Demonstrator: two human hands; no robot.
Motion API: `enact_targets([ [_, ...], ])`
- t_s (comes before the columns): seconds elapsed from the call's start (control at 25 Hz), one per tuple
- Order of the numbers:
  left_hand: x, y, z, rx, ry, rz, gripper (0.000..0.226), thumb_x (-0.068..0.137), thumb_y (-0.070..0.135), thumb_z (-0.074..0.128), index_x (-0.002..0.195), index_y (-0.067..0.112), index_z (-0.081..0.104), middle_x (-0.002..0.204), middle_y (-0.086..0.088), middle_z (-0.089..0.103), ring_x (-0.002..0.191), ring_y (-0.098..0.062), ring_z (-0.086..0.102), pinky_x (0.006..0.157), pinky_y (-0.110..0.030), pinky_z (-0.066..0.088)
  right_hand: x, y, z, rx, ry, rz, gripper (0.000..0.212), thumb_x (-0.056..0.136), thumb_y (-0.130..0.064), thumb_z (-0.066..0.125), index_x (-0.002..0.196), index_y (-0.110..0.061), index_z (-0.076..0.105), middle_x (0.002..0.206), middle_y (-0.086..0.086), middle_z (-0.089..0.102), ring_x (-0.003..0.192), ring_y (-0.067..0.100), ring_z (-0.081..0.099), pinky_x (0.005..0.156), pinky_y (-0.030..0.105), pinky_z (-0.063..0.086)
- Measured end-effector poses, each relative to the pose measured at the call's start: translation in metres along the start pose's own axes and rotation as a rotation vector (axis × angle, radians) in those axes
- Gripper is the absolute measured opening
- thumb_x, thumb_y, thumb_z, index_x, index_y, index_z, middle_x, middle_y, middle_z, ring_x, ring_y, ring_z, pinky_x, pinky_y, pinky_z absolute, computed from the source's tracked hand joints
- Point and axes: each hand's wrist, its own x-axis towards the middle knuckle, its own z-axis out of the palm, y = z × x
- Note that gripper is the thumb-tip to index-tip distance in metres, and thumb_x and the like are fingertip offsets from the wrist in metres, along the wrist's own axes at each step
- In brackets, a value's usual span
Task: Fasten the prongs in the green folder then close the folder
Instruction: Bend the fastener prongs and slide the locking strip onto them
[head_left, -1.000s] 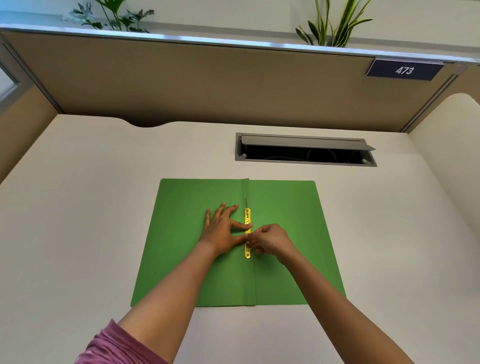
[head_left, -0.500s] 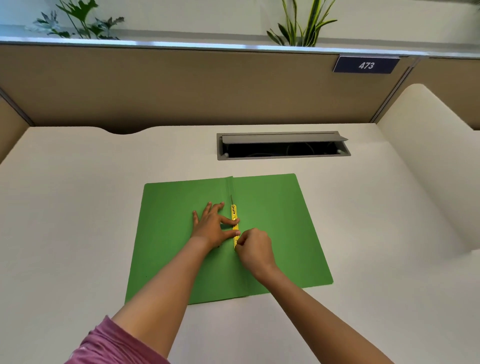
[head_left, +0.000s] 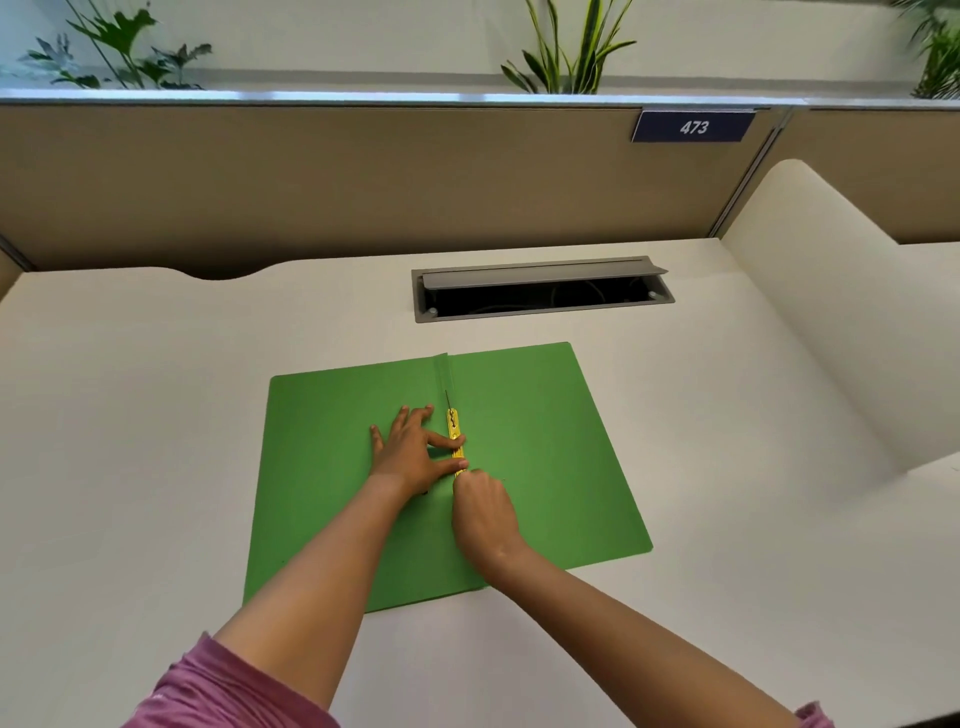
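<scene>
Open flat green card folder (head_left: 524, 447) lies on white desk (head_left: 156, 415). Yellow metal prong fastener (head_left: 454, 431) runs along spine, away from person. Left hand (head_left: 410, 452) splayed, pinning strip; right hand (head_left: 483, 512) curled at near end, grip hidden.

Office cubicle, tan partition (head_left: 311, 176), number plate 473 (head_left: 693, 127), desk (head_left: 156, 415) cable hatch (head_left: 540, 291)

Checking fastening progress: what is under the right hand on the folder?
The right hand covers the near end of the yellow fastener strip on the open green folder. The prong there is hidden; the left hand presses beside it.
</scene>
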Motion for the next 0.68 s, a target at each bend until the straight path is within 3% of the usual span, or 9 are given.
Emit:
enact_targets([
  [0.16, 0.0, 0.001, -0.001, 0.008, -0.012, -0.002, 0.042, 0.075, 0.057, 0.075, 0.114, 0.044, 0.071, 0.164, 0.006, 0.024, 0.155, -0.02, 0.005, 0.118, -0.063, -0.007, 0.002, 0.009, -0.001, -0.177, 0.004, -0.184, 0.039, 0.09, 0.014, 0.034, 0.127, 0.015, 0.047, 0.12, 0.03, 0.058, 0.101, 0.04, 0.061, 0.078, 0.046, 0.051],
  [0.28, -0.001, 0.001, 0.0, 0.002, -0.006, -0.006, 0.041, 0.076, 0.057, 0.074, 0.114, 0.043, 0.072, 0.164, 0.007, 0.024, 0.155, -0.019, 0.005, 0.118, -0.062, -0.008, 0.005, 0.021, -0.006, -0.299, 0.009, -0.356, 0.035, 0.087, 0.015, 0.038, 0.119, 0.018, 0.052, 0.125, 0.036, 0.055, 0.093, 0.04, 0.064, 0.071, 0.045, 0.054],
  [0.4, -0.002, 0.001, 0.0, 0.001, 0.0, -0.005, 0.041, 0.075, 0.057, 0.075, 0.112, 0.042, 0.072, 0.164, 0.007, 0.025, 0.155, -0.019, 0.006, 0.118, -0.062, -0.008, 0.002, 0.031, -0.011, -0.475, -0.035, -0.562, 0.022, 0.079, 0.005, 0.057, 0.097, 0.005, 0.069, 0.098, 0.022, 0.071, 0.072, 0.026, 0.067, 0.058, 0.033, 0.053],
  [0.52, -0.002, 0.002, 0.0, 0.007, 0.001, -0.01, 0.042, 0.074, 0.059, 0.074, 0.113, 0.044, 0.072, 0.164, 0.008, 0.025, 0.155, -0.018, 0.006, 0.119, -0.062, -0.007, 0.0, 0.041, -0.013, -0.578, -0.052, -0.628, 0.009, 0.066, -0.01, 0.073, 0.072, -0.016, 0.072, 0.069, 0.001, 0.068, 0.056, 0.011, 0.06, 0.047, 0.024, 0.049],
  [0.68, -0.003, 0.002, 0.0, 0.018, -0.002, -0.012, 0.043, 0.074, 0.061, 0.073, 0.114, 0.045, 0.071, 0.164, 0.008, 0.024, 0.155, -0.018, 0.005, 0.119, -0.062, -0.007, -0.012, 0.043, 0.002, -0.321, -0.004, -0.452, 0.025, 0.087, 0.006, 0.043, 0.101, 0.001, 0.063, 0.096, 0.015, 0.063, 0.084, 0.028, 0.062, 0.07, 0.038, 0.053],
])
